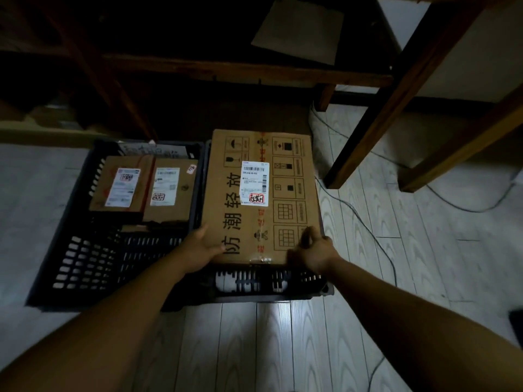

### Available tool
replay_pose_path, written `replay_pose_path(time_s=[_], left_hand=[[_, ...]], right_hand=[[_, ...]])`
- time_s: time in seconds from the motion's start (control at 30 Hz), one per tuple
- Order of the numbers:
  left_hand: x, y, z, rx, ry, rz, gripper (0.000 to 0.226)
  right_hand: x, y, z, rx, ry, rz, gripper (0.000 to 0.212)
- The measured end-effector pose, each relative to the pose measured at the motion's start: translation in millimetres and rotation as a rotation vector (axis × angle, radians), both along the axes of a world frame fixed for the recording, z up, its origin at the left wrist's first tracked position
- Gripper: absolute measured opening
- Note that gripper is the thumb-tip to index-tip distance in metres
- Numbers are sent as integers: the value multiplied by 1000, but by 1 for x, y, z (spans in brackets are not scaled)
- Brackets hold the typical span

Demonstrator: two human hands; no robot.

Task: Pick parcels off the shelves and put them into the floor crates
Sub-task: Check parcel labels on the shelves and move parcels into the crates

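Over the right crate (268, 281), a large cardboard box (226, 171) is being gripped at its near corners by the left hand (202, 246) and right hand (314, 250), fingers curled. Two labelled parcels (119, 185) (167, 190) are lying in the left crate (85, 258); cables (356, 213) are trailing over pale plank flooring (254, 349) beside wooden shelving (226, 70).

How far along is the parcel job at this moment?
Done: two labelled parcels lie in the left crate. In hand: the left hand and right hand grip the near end of the large box, over the right crate; whether it is seated is unclear. Left: the shelves are too dark to count remaining parcels.
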State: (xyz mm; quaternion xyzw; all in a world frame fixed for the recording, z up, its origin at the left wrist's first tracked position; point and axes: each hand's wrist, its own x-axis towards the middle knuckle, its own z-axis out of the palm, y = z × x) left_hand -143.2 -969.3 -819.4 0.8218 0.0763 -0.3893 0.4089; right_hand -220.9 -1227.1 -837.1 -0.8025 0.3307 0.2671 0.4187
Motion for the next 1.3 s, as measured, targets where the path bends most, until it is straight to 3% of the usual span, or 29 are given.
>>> replay_pose_path(time_s=[0.17,0.3,0.5,0.6,0.73,0.9,1.3], left_hand=[[13,46,90,25,-55,-38,85],[9,113,188,66,-114,-86,83],[-10,237,335,108,-285,-96,73],[-9,311,395,188,-355,-104,80],[4,398,466,215,-441,-31,81],[38,479,526,254,-532,55,82],[160,647,595,277,-568,212,80]], right_hand=[[22,26,75,-28,-22,87,84],[24,88,179,-25,-52,106,53],[23,218,333,-59,-99,245,63],[34,285,407,-75,-203,290,54],[65,363,480,-119,-310,421,63],[116,442,534,-125,-386,558,62],[307,609,576,-92,-477,763,50]])
